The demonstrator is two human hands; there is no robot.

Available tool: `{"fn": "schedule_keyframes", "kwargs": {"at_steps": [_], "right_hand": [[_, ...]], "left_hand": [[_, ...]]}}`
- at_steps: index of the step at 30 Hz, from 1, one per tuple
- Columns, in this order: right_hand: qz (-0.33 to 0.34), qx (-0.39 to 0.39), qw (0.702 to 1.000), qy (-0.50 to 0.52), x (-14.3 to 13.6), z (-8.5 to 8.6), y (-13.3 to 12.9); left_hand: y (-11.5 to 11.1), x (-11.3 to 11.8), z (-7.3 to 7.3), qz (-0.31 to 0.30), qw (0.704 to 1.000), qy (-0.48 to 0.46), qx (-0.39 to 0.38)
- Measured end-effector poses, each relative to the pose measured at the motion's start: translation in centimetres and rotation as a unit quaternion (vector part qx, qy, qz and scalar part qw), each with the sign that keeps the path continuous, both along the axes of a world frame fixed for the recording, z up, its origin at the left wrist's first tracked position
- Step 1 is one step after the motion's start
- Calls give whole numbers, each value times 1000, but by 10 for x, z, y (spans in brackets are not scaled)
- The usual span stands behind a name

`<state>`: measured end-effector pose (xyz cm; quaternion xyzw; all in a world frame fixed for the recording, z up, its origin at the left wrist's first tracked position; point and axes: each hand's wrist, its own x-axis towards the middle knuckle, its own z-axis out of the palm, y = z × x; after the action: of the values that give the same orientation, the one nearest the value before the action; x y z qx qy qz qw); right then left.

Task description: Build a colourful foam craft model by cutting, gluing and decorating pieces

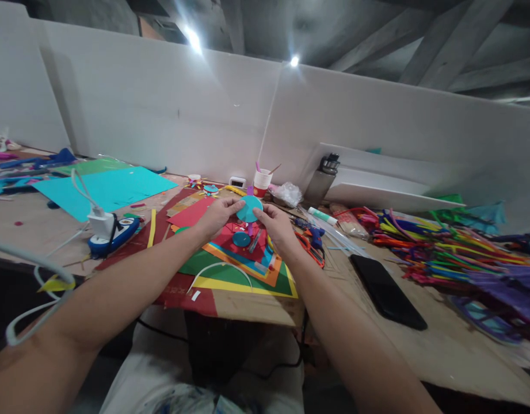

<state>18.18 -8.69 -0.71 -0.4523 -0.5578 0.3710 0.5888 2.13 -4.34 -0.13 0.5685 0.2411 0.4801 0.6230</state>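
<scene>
Round turquoise card-like disc (248, 207) pinched at opposite edges by fingertips of left hand (221, 215) and right hand (278, 225); no long axis seen, neither hand nearer. Darker teal disc (241, 239) untouched below fingers.

Matt paper, shiny plastic
Between left hand (225, 214) and right hand (277, 224), a smooth, paper-like disc (248, 209); under them, matt paper sheets (271, 282); beyond the right hand, a crinkled, shiny plastic bag (289, 194).
</scene>
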Motion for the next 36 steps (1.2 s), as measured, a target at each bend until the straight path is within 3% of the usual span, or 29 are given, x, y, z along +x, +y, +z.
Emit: {"fn": "schedule_keyframes", "kwargs": {"at_steps": [13,19,24,29,36], "right_hand": [[19,-23,999,-15,1,-5,3],[4,66,996,-66,4,-2,1],[-17,79,992,-92,5,-1,1],[-29,84,990,-109,6,-5,4],[5,62,995,-82,7,-5,4]], "left_hand": [[-1,-1,-1,4,998,63,10],[-2,-2,2,32,992,50,111],[0,-2,1,42,986,60,152],[-1,-3,1,46,985,70,152],[-8,-3,7,47,990,79,110]]}}
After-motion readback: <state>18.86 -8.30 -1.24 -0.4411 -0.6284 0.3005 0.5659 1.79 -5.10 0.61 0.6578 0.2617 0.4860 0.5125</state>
